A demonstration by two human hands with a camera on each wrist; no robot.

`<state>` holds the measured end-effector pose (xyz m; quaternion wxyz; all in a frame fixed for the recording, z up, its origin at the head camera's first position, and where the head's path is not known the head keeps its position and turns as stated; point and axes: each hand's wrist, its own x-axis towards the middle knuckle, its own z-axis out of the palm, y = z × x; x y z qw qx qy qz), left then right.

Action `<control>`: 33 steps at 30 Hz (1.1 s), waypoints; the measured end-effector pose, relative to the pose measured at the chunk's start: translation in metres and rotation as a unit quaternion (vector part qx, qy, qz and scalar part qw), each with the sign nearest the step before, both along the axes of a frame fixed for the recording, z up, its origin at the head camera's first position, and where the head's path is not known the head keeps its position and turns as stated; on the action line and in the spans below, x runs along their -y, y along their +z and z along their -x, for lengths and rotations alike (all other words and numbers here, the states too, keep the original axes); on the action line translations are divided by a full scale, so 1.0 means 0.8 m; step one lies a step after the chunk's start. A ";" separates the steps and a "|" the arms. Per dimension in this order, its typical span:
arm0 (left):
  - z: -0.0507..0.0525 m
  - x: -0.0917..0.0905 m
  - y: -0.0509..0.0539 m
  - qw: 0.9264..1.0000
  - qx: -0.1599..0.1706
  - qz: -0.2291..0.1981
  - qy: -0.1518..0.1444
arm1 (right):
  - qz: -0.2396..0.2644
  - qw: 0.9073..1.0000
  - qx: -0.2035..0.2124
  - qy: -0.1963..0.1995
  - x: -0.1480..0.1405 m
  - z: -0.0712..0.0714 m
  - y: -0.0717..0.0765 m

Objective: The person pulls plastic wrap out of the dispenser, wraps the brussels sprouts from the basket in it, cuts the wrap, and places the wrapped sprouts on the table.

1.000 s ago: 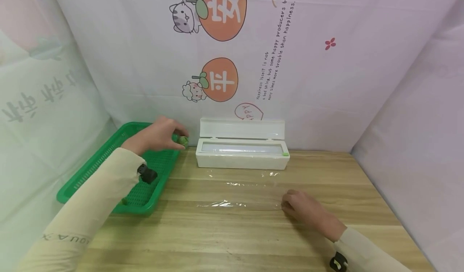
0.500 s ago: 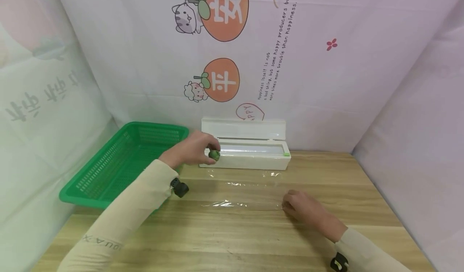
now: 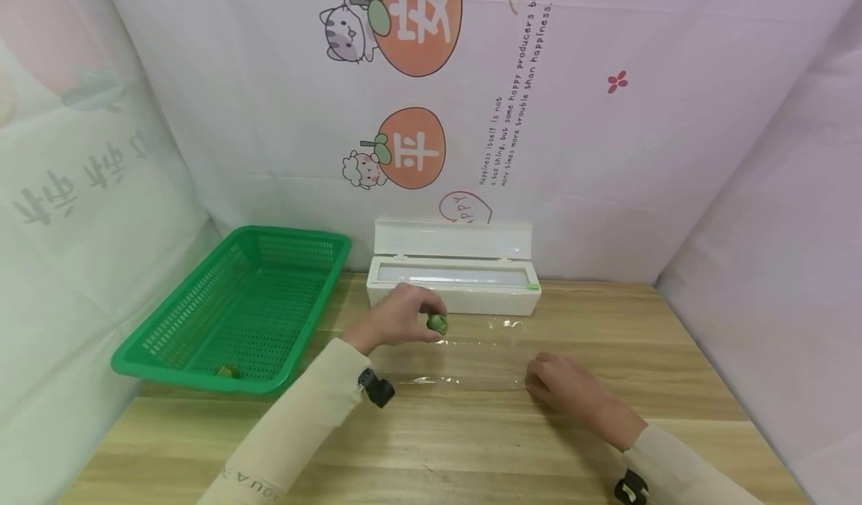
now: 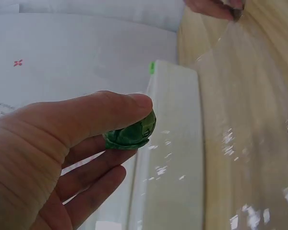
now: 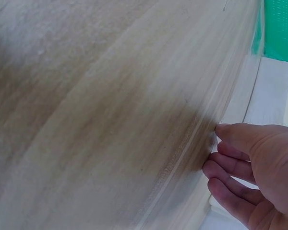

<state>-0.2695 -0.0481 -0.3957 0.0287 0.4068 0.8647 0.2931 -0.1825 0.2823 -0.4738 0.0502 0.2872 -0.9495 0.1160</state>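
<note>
The left hand (image 3: 402, 319) holds a small, round green vegetable (image 3: 438, 325) between thumb and fingers, with the other fingers loosely bent beneath in the left wrist view. The vegetable is raised off the bench (image 3: 606, 322), in front of the white box and, in the head view, against the left part of the clear film (image 3: 478, 363). The right hand (image 3: 569, 387) pinches the near right corner of that film between thumb and fingertips, low over the bench. The film spreads out in front of the box, its creases glinting; how closely it lies on the wood is hard to tell.

Both arms wear cream sleeves, with a black device at each wrist. Behind the film sits the white box (image 3: 465, 299), its lid (image 3: 451, 241) raised and a green tab (image 3: 533, 286) at its right end. To the left, a green basket (image 3: 328, 292) holds another small greenish piece (image 3: 227, 371) in its near corner. Printed white cloth (image 3: 572, 191) rises behind.
</note>
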 end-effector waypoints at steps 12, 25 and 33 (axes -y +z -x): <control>-0.022 -0.027 -0.075 0.995 0.073 -0.062 0.029 | -0.004 1.000 -0.005 -0.005 -0.001 -0.002 0.000; -0.025 -0.030 -0.105 0.992 0.094 -0.065 0.060 | -0.004 1.000 -0.011 -0.007 0.005 -0.006 0.006; -0.021 -0.031 -0.116 0.992 0.098 -0.057 0.055 | -0.005 1.000 -0.019 -0.009 0.002 -0.005 0.002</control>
